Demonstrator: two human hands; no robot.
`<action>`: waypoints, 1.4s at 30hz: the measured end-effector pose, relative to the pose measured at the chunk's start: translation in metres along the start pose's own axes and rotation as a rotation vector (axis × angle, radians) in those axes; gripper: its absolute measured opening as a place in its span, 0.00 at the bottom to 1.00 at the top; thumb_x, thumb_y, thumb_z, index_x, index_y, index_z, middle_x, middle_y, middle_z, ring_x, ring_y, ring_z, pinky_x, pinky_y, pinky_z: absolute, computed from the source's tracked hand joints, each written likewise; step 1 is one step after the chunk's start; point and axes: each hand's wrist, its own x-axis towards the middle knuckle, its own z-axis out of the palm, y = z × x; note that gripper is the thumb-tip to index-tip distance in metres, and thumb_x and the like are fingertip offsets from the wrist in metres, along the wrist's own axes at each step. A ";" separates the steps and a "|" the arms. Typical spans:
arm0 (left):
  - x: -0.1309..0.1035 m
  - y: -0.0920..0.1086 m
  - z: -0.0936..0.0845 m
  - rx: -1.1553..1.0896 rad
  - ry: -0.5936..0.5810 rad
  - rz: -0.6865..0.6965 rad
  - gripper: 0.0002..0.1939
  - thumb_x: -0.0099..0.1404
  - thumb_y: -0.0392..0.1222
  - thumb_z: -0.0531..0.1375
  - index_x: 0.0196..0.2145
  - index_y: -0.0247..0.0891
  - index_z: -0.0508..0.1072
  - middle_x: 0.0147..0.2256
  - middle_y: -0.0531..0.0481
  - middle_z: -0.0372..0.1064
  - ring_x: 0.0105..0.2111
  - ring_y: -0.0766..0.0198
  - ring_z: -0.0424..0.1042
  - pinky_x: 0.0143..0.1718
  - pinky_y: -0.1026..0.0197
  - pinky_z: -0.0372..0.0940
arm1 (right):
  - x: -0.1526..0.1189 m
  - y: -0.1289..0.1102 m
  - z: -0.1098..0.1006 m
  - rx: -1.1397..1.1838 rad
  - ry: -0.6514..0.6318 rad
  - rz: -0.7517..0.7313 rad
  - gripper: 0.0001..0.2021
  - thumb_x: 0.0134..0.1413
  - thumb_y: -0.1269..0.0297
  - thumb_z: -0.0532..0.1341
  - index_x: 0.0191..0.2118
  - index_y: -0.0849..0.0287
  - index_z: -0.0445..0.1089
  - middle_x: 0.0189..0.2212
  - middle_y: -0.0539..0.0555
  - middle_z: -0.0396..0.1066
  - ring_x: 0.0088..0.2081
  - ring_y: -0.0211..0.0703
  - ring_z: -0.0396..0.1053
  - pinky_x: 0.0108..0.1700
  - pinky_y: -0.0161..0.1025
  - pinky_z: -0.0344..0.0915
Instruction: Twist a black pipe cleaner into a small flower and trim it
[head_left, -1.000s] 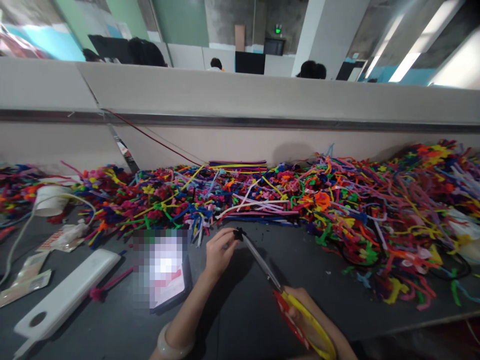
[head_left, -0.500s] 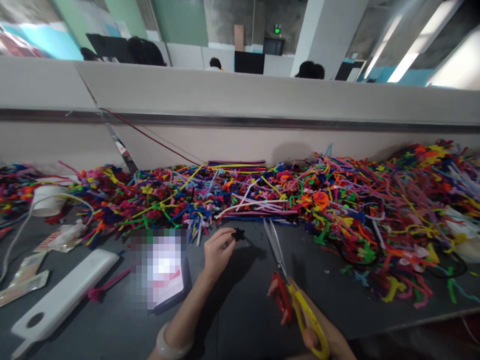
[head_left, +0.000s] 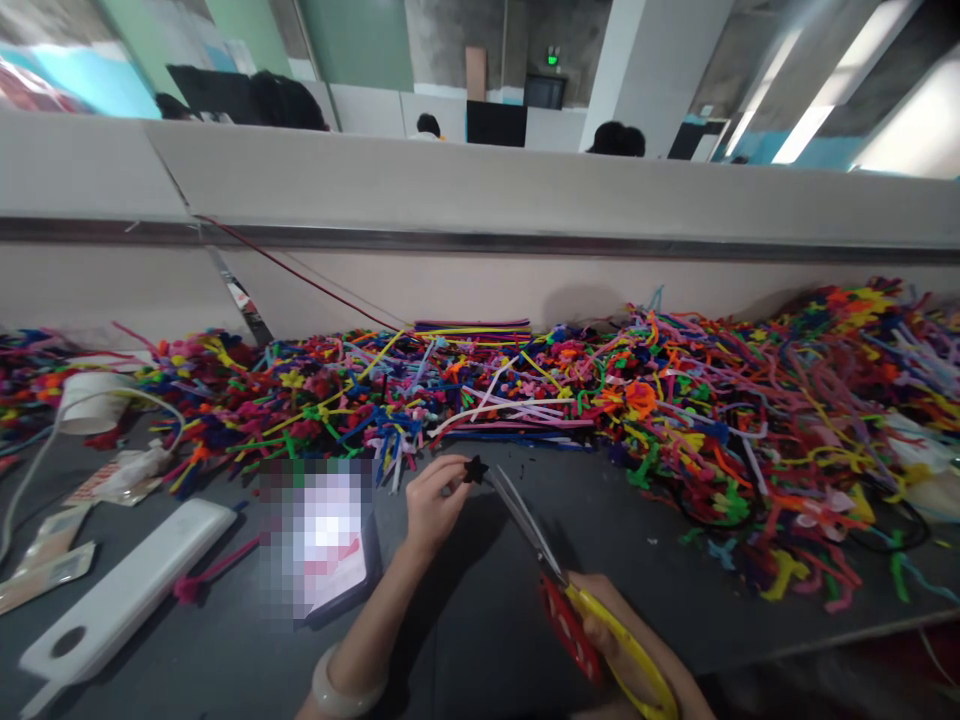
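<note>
Between the fingertips of my left hand (head_left: pixel 435 502) is a small black fuzzy star shape (head_left: pixel 475 469), which looks made of pipe cleaner. My right hand (head_left: pixel 600 620) grips scissors (head_left: pixel 555 570) with one red and one yellow handle. Their long metal blades lie nearly together and point up and left, the tips just right of the black star. Whether blade and star touch, I cannot tell. A white bangle circles my left wrist.
A heap of colourful pipe cleaners (head_left: pixel 480 385) runs along the partition (head_left: pixel 480 285). To the left lie a lit phone (head_left: pixel 341 570), partly pixelated, a white long-handled object (head_left: pixel 127 595), a tipped paper cup (head_left: pixel 94 403) and small packets (head_left: pixel 52 560). Several heads show beyond the partition.
The scissors have swung left, bringing their tips close to the black star, and their blades have come nearer together. My left hand has barely moved.
</note>
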 end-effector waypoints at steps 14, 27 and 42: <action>0.002 0.002 -0.001 0.031 0.044 0.019 0.04 0.54 0.36 0.58 0.23 0.35 0.71 0.25 0.50 0.71 0.20 0.69 0.66 0.25 0.67 0.63 | 0.017 -0.005 -0.002 -0.165 -0.173 -0.015 0.30 0.41 0.32 0.47 0.27 0.60 0.56 0.16 0.44 0.50 0.16 0.29 0.51 0.16 0.26 0.50; 0.002 0.004 -0.002 0.030 -0.014 0.052 0.06 0.54 0.34 0.56 0.22 0.36 0.70 0.24 0.49 0.71 0.26 0.65 0.71 0.29 0.65 0.66 | 0.025 0.011 0.000 -0.159 -0.124 -0.007 0.28 0.43 0.35 0.48 0.27 0.60 0.56 0.17 0.44 0.50 0.16 0.27 0.52 0.15 0.24 0.49; 0.001 0.002 -0.001 0.038 -0.009 0.070 0.05 0.53 0.32 0.56 0.22 0.36 0.70 0.26 0.48 0.72 0.26 0.65 0.71 0.28 0.65 0.66 | 0.027 0.007 0.003 -0.127 -0.107 0.123 0.24 0.43 0.39 0.53 0.27 0.60 0.56 0.15 0.42 0.49 0.13 0.26 0.49 0.12 0.23 0.47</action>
